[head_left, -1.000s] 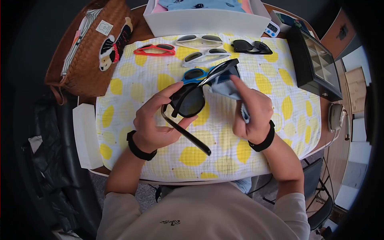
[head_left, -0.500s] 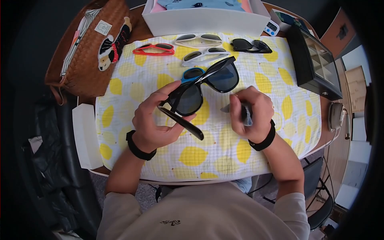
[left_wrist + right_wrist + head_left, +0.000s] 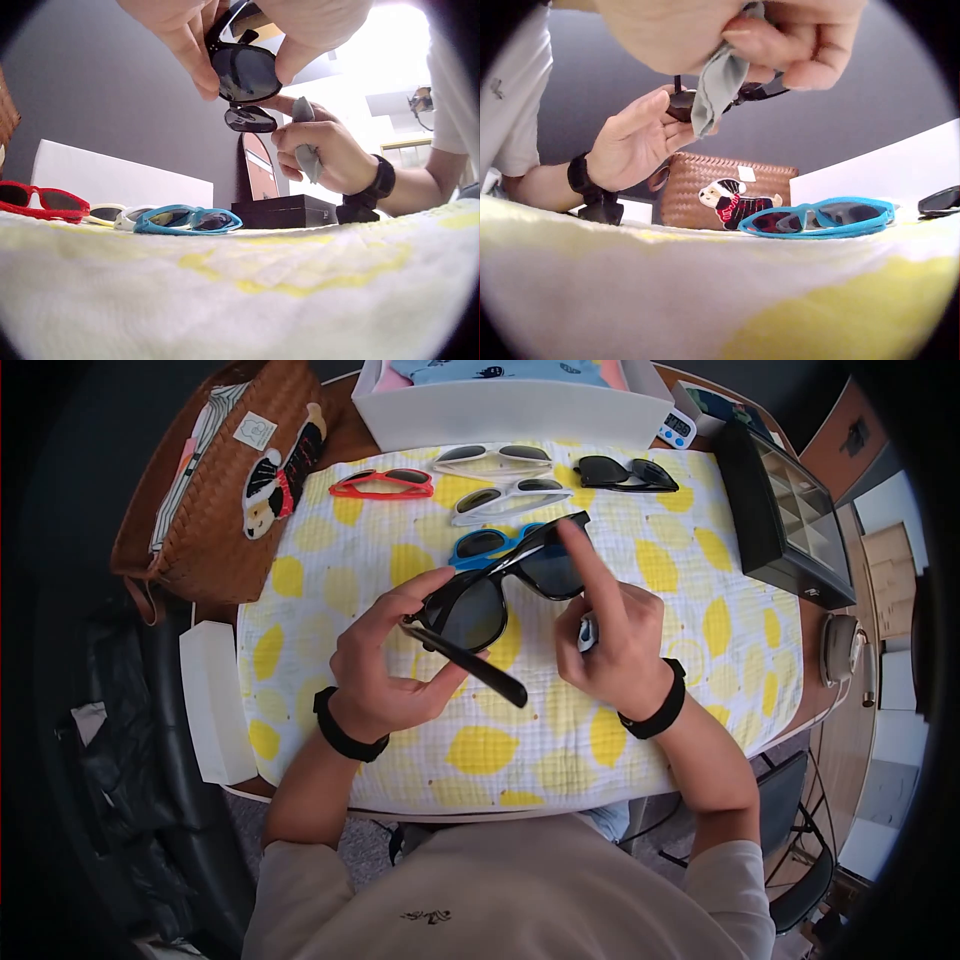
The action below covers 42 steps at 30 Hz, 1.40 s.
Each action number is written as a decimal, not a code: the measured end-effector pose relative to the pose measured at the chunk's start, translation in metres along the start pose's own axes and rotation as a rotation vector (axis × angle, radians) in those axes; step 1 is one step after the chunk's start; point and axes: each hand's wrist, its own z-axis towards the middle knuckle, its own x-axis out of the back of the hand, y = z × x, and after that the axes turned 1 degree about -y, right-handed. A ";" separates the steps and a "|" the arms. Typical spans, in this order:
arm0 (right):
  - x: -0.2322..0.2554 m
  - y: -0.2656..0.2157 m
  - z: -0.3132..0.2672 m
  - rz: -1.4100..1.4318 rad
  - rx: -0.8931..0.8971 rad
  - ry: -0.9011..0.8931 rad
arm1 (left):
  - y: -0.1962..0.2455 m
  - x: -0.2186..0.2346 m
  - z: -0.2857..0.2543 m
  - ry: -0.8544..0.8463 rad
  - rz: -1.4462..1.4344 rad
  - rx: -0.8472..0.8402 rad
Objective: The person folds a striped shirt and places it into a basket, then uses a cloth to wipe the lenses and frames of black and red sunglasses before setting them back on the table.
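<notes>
My left hand [image 3: 385,660] grips black sunglasses [image 3: 468,608] by the left lens and hinge, holding them above the table; one temple arm points down toward me. A grey cleaning cloth [image 3: 721,82] is bunched in the curled fingers of my right hand [image 3: 615,635]. That hand's index finger reaches out to the right lens, overlapping its edge in the head view. Just behind the held pair, blue sunglasses [image 3: 817,219] lie on the lemon-print cloth [image 3: 490,750].
Red sunglasses [image 3: 383,484], two pale-framed pairs and another black pair [image 3: 627,474] lie farther back. Around them stand a white box [image 3: 515,418], a woven bag [image 3: 215,490] at left, a black compartment case [image 3: 790,520] and a small timer [image 3: 676,430] at right.
My right hand drew back from the lens with the cloth, then came up again with its index finger extended to the right lens. The sunglasses tilted slightly in my left hand.
</notes>
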 end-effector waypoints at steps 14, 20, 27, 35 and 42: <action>-0.006 0.008 -0.001 0.042 -0.059 0.098 | 0.015 0.012 0.010 -0.118 0.176 0.065; -0.007 0.004 -0.006 0.128 -0.087 0.184 | 0.015 0.011 0.011 -0.133 0.206 0.026; 0.003 0.009 0.005 0.015 0.080 0.098 | 0.015 0.011 0.013 -0.147 0.219 0.041; -0.001 0.001 0.001 0.052 -0.073 0.146 | 0.015 0.012 0.012 -0.117 0.193 0.043; 0.007 0.002 -0.001 0.095 -0.064 0.145 | 0.005 0.008 0.003 -0.088 0.002 0.020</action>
